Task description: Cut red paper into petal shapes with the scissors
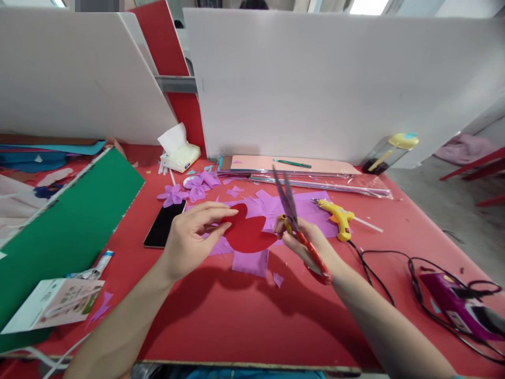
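Note:
My left hand (193,237) pinches the edge of a red paper shape (248,234) held just above the red table (236,321). My right hand (307,245) grips red-handled scissors (294,221) with the blades pointing up and away, close beside the red shape. Purple paper pieces (276,208) lie under and behind both hands. Purple paper flowers (189,189) sit further back on the left.
A black phone (163,223) lies left of the hands. A yellow glue gun (339,216) with a black cord rests to the right. A green sheet (67,226), a tissue box (179,152), a glue tube (98,266) and white partition boards (335,79) surround the area.

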`<act>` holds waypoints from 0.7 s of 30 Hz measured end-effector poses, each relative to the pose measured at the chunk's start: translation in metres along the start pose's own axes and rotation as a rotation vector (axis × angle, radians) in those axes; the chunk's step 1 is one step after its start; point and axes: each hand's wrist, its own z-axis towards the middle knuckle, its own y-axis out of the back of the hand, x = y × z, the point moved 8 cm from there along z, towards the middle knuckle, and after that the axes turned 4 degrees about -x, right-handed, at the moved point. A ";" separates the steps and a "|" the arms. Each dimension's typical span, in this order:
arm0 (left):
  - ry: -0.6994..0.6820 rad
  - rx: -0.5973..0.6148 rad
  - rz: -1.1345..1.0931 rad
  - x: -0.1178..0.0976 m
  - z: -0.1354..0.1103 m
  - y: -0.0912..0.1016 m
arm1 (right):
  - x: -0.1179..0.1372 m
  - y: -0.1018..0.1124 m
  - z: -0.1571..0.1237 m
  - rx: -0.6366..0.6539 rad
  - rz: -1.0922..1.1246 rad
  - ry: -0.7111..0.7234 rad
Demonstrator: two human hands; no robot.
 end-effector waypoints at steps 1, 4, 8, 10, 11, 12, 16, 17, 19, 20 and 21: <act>0.015 -0.014 -0.014 0.002 0.000 0.003 | -0.001 0.001 0.001 0.048 -0.053 0.004; 0.020 -0.067 -0.017 0.002 0.002 0.012 | -0.006 0.004 0.003 0.157 -0.202 0.056; 0.017 -0.117 -0.021 0.002 0.005 0.020 | -0.012 -0.004 0.001 0.303 -0.227 0.095; 0.039 -0.112 -0.062 0.005 0.005 0.020 | -0.012 -0.010 -0.001 0.343 -0.187 0.113; 0.051 -0.100 -0.087 0.007 0.005 0.018 | -0.011 -0.012 -0.001 0.356 -0.163 0.126; 0.061 -0.084 -0.112 0.008 0.005 0.016 | -0.011 -0.016 -0.002 0.376 -0.138 0.138; 0.089 0.011 -0.196 0.008 0.003 0.004 | -0.014 -0.025 -0.004 0.424 -0.014 0.115; 0.094 0.028 -0.214 0.007 0.003 0.002 | -0.014 -0.026 -0.004 0.410 0.021 0.096; 0.104 0.045 -0.239 0.005 0.002 -0.001 | -0.015 -0.027 -0.005 0.377 0.068 0.068; 0.107 0.048 -0.243 0.004 0.002 -0.002 | -0.014 -0.027 -0.006 0.353 0.085 0.057; 0.106 0.049 -0.243 0.003 0.002 -0.003 | -0.013 -0.026 -0.006 0.324 0.098 0.050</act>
